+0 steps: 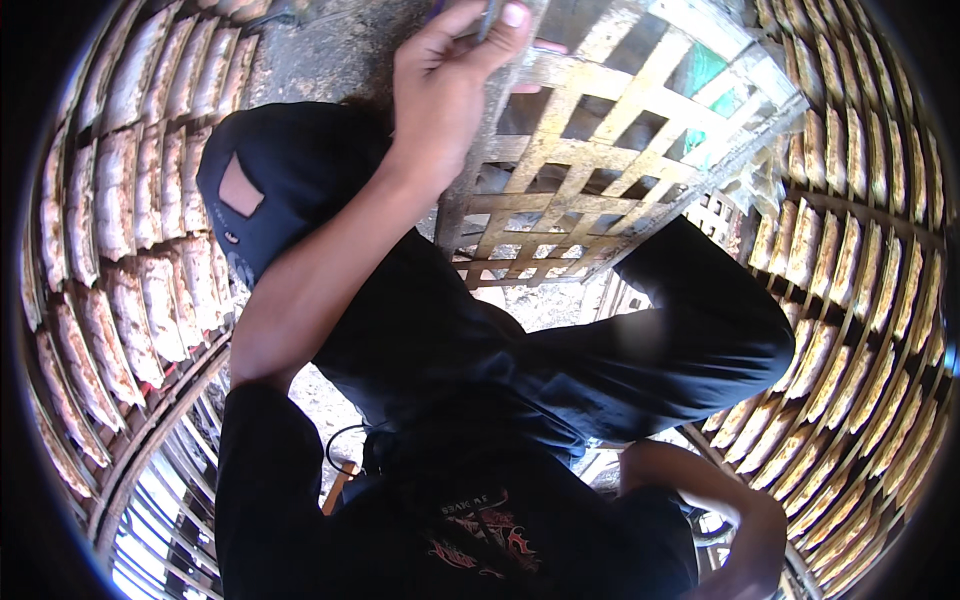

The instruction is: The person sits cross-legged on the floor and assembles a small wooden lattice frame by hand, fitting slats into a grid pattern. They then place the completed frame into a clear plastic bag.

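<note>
Fingers (pixel 514 15) of the left hand (pixel 448 85) seem clasped round the left edge of the lattice crate (pixel 550 150): grasped, not yet released; right hand hidden, its state untellable.

Black shirt (pixel 390 545): short line of small pale lettering (pixel 482 502) across front, too small and blurred to read with certainty. Red-and-pale print (pixel 450 553), flame-like, also on shirt, just beside that line; any letters within it unreadable. Black trouser leg (pixel 300 150), up and left of shirt: few small pale marks (pixel 232 238), illegible.
</note>
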Demonstrator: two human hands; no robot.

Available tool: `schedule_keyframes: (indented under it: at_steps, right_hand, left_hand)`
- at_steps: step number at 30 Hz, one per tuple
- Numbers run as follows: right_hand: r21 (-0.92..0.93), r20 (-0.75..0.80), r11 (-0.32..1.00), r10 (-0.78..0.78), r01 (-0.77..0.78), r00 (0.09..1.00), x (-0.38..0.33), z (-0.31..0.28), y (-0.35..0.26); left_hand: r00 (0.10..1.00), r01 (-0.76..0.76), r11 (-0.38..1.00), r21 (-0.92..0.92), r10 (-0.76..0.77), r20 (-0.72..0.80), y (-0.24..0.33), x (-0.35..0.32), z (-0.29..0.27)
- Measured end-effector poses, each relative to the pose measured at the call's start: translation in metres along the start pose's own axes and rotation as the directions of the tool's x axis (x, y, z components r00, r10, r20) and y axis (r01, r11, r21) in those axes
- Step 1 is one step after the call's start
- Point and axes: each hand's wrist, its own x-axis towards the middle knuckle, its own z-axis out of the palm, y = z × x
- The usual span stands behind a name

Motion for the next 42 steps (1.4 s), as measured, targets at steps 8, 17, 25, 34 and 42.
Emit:
schedule_keyframes:
  at_steps: [8,17,25,34,42]
  right_hand:
    - [-0.303,-0.216,0.856,0.367,-0.419,0.905,0.03,0.118,0.125]
    - [-0.494,-0.161,0.817,0.251,-0.298,0.955,-0.011,0.137,0.215]
    - [-0.525,-0.249,0.832,0.054,-0.182,0.967,-0.014,0.155,0.196]
    - [-0.673,-0.373,0.734,-0.237,-0.086,0.897,-0.005,0.155,0.197]
    - [-0.688,-0.42,0.725,-0.366,-0.028,0.831,-0.006,0.162,0.217]
  left_hand:
    - [0.998,-0.045,0.999,0.014,0.045,0.045,-0.009,0.003,-0.008]
    - [0.999,-0.025,0.995,-0.1,0.021,-0.038,0.0,0.001,0.002]
    - [0.993,-0.046,0.983,-0.177,0.065,0.1,0.013,-0.001,-0.008]
    - [0.995,-0.036,0.981,-0.193,0.053,0.081,0.024,-0.001,-0.008]
    - [0.997,-0.058,0.988,-0.142,0.064,0.038,0.022,0.0,-0.006]
